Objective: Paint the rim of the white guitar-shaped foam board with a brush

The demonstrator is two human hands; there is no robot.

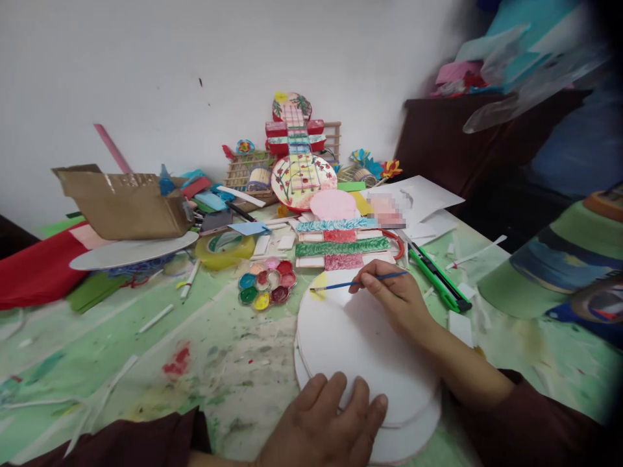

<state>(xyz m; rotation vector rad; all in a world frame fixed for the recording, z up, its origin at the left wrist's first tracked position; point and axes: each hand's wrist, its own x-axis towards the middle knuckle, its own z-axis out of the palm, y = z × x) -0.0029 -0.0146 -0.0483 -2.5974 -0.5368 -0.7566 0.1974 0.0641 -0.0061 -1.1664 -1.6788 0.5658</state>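
Note:
A thin blue paintbrush is pinched in the fingers of my right hand. Its tip touches a small yellow patch at the upper left of a white round board. Under that board lies a second white board, showing along the lower edge. My left hand lies on the lower part of the boards, fingers stretched out and a little apart. To the left of the boards sits a flower-shaped paint palette with several colours, among them yellow, teal, green and reds.
A green utility knife lies right of the boards. Painted strips and a guitar-like painted craft stand behind. Yellow tape, a cardboard box and scraps fill the left. A large green container is at the right.

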